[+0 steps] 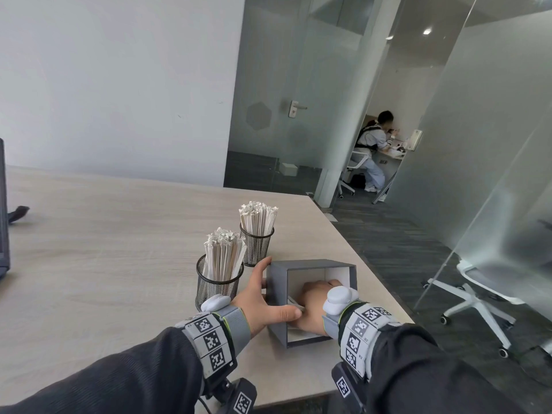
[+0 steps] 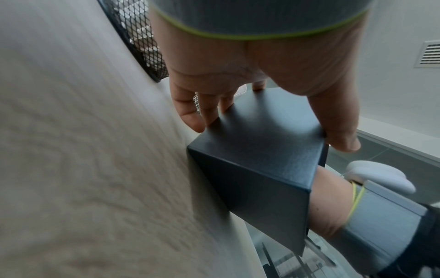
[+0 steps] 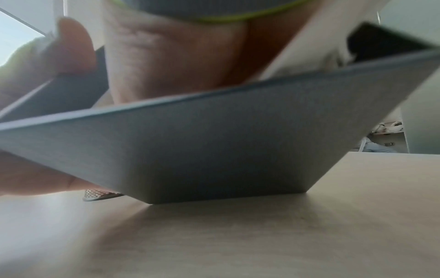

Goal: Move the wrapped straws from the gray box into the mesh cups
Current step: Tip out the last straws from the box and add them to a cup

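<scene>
The gray box (image 1: 313, 263) stands open-topped on the table's right part, with a white inside. My left hand (image 1: 257, 294) grips its left wall, thumb hooked over the near rim and fingers spread along the outside (image 2: 238, 75). My right hand (image 1: 316, 294) reaches down inside the box, and its fingers are hidden by the walls (image 3: 171, 62). A few wrapped straws (image 1: 294, 303) show beside that hand. Left of the box stand two black mesh cups, near (image 1: 218, 289) and far (image 1: 257, 249), both packed with upright wrapped straws (image 1: 222, 255).
The table's right edge (image 1: 373, 258) runs close past the box, with dark carpet below. A white office chair (image 1: 478, 294) stands to the right by glass partitions. A dark screen (image 1: 3, 204) sits at the far left. A person (image 1: 373, 144) sits at a distant desk.
</scene>
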Demonstrator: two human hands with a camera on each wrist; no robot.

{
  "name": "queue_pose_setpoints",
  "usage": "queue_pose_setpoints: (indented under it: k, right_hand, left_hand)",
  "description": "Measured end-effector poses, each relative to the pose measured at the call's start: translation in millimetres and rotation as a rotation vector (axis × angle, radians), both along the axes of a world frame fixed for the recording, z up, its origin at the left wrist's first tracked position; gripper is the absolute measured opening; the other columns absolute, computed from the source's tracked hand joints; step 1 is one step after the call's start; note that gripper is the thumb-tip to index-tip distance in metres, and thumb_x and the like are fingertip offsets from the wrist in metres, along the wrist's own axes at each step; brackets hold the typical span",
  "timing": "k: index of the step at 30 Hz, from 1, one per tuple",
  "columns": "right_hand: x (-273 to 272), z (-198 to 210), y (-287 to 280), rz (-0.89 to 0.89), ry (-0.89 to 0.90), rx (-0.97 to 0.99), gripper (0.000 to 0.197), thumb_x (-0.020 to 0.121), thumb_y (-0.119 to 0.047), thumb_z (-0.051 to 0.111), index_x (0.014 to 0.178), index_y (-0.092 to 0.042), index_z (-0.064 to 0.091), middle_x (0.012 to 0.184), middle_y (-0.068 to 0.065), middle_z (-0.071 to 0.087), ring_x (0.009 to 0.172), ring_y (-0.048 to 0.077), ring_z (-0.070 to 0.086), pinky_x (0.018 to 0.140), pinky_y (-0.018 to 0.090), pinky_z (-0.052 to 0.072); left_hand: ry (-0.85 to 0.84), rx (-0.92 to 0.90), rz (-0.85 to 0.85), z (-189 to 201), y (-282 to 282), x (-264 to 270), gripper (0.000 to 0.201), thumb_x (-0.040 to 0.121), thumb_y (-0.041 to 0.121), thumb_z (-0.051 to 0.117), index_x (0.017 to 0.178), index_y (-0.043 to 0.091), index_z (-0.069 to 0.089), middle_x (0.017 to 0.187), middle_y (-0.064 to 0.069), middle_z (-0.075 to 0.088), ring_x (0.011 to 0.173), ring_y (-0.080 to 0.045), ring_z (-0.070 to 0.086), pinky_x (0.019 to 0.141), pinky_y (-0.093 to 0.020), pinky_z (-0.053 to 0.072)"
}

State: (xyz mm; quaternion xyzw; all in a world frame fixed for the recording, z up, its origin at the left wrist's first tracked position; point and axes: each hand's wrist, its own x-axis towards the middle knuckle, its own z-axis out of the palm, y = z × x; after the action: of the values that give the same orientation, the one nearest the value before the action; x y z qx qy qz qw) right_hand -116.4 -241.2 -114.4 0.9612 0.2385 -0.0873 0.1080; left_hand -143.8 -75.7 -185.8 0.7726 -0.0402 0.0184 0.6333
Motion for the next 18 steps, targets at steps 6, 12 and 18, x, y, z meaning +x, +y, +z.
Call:
queue_pose_setpoints:
  k: [6,12,18]
  right_hand:
    - [-15,13,5,0.178,0.133,0.112,0.036,0.091,-0.041,0.04,0.124,-0.036,0.053,0.118,-0.001,0.066,0.097,0.027,0.058,0.077,0.027,0.038]
    - [-3,12,-2,-0.052,0.213,0.097,0.037,0.086,-0.048,0.042,0.086,-0.014,0.058,0.074,0.005,0.058,0.069,0.029,0.053,0.06,0.03,0.037]
    - [-3,16,-9,-0.033,0.261,0.106,0.018,0.088,-0.039,0.046,0.092,-0.023,0.052,0.075,0.0,0.054,0.074,0.028,0.053,0.053,0.028,0.032]
  left_hand:
    - [-0.013,-0.013,0.01,4,1,2,0.133,0.039,0.057,0.089,0.151,0.043,0.017,0.13,0.004,0.056,0.116,-0.012,0.062,0.105,-0.035,0.048]
    - [0.05,-0.109,0.053,5,-2,11,0.128,0.041,0.053,0.09,0.148,0.04,0.022,0.12,0.006,0.061,0.104,-0.013,0.068,0.078,-0.021,0.057]
    - [0.075,-0.074,0.085,6,0,14,0.128,0.039,0.063,0.084,0.149,0.043,0.021,0.121,0.003,0.063,0.102,-0.017,0.067,0.067,-0.021,0.049]
